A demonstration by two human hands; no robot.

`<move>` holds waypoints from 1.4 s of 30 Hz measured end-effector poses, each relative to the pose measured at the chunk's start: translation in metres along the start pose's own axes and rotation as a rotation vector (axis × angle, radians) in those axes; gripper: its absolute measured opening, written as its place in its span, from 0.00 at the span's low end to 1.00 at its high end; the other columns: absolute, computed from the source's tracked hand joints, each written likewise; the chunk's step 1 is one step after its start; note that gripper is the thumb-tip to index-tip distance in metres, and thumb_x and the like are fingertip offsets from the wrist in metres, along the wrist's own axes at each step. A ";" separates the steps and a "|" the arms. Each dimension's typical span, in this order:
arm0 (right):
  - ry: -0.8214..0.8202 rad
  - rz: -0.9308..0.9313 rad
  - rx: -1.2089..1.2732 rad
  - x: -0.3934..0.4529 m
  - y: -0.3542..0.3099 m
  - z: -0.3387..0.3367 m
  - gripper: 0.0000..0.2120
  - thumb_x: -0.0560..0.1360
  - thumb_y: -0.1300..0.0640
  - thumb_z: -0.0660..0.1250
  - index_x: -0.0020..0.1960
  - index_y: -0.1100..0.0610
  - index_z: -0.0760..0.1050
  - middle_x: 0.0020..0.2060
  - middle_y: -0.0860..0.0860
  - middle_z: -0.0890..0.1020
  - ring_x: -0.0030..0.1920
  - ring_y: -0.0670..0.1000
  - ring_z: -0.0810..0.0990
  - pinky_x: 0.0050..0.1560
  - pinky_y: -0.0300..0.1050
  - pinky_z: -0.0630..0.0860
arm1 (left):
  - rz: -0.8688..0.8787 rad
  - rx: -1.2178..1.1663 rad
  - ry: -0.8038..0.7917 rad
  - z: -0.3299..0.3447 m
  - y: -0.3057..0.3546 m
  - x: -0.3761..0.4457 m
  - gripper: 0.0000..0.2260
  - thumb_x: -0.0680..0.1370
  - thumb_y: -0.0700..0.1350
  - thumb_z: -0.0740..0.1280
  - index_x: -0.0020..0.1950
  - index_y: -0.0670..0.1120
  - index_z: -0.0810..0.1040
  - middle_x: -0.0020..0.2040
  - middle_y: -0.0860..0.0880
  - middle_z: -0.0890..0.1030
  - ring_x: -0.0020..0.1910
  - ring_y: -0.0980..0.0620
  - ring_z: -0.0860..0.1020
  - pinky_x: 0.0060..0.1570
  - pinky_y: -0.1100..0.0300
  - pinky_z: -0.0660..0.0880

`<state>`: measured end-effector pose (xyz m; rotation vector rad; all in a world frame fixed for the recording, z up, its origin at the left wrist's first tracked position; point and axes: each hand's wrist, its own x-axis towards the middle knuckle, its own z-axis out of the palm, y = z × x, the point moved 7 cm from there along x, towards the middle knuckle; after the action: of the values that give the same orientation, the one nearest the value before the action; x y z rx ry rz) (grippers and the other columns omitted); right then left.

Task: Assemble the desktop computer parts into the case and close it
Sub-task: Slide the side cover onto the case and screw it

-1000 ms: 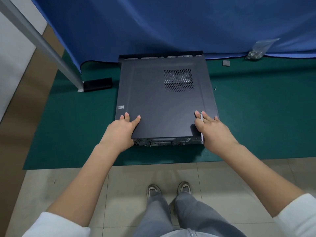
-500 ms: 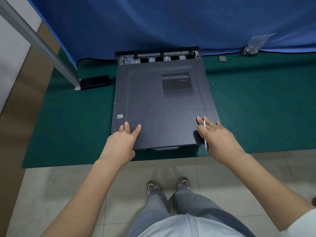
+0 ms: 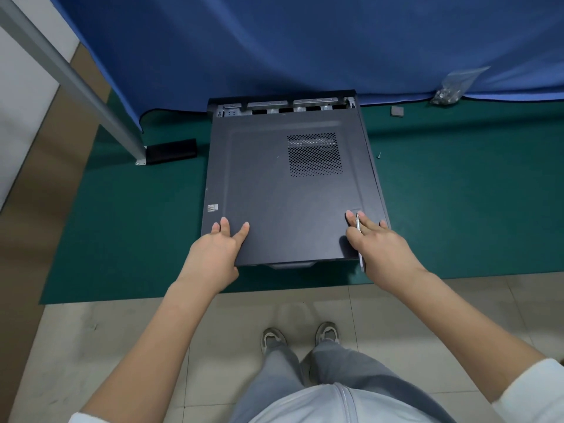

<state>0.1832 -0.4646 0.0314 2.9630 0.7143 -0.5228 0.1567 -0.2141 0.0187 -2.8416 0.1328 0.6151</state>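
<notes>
A dark grey side panel [image 3: 274, 193] with a perforated vent lies flat on the computer case [image 3: 283, 104], which rests on a green mat. The panel sits offset toward me, so a strip of the case's metal interior shows at the far edge. My left hand [image 3: 215, 254] grips the panel's near left corner, fingers on top. My right hand [image 3: 381, 245] holds the near right corner, with a thin silver screwdriver [image 3: 359, 236] pinned under its fingers against the panel edge.
The green mat [image 3: 457, 209] covers the floor under a blue curtain. A clear bag of screws [image 3: 451, 90] and a small grey square [image 3: 397, 111] lie at the back right, a loose screw [image 3: 378, 154] beside the case, a black block [image 3: 171, 151] by a metal post at left. My shoes [image 3: 300, 337] stand on the tiles.
The panel has slid toward me on the case, uncovering the metal strip at the far edge and hiding the rear ports at the near edge. Both hands moved back with it.
</notes>
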 end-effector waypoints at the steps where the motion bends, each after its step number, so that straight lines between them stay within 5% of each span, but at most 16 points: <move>1: -0.001 0.000 -0.001 0.003 0.001 -0.001 0.22 0.71 0.73 0.60 0.63 0.59 0.64 0.78 0.53 0.47 0.77 0.52 0.49 0.73 0.52 0.56 | -0.002 -0.001 0.000 -0.002 -0.001 0.002 0.38 0.76 0.46 0.65 0.78 0.53 0.44 0.78 0.40 0.51 0.75 0.43 0.60 0.54 0.57 0.74; 36: 0.022 -0.009 -0.068 0.028 0.011 -0.005 0.24 0.71 0.73 0.60 0.64 0.59 0.64 0.78 0.52 0.49 0.77 0.51 0.50 0.71 0.51 0.60 | 0.041 0.052 0.005 -0.010 -0.005 0.028 0.39 0.76 0.44 0.65 0.78 0.51 0.43 0.77 0.37 0.51 0.75 0.41 0.58 0.52 0.54 0.75; 40: 0.016 -0.014 -0.062 0.023 0.014 0.004 0.25 0.73 0.69 0.61 0.67 0.58 0.62 0.78 0.51 0.51 0.77 0.49 0.50 0.72 0.50 0.59 | 0.070 -0.062 0.091 -0.006 -0.012 0.019 0.37 0.75 0.52 0.66 0.78 0.55 0.47 0.78 0.42 0.53 0.75 0.46 0.59 0.59 0.54 0.71; 42: 0.065 -0.007 0.051 0.025 0.020 0.002 0.31 0.75 0.55 0.67 0.73 0.58 0.57 0.73 0.51 0.62 0.76 0.48 0.52 0.72 0.50 0.57 | 0.067 -0.261 0.214 -0.011 -0.024 0.013 0.39 0.73 0.62 0.67 0.78 0.56 0.52 0.78 0.46 0.54 0.76 0.49 0.56 0.69 0.54 0.62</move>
<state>0.2125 -0.4715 0.0201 3.0385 0.7278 -0.4540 0.1767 -0.1940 0.0279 -3.1630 0.1982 0.3609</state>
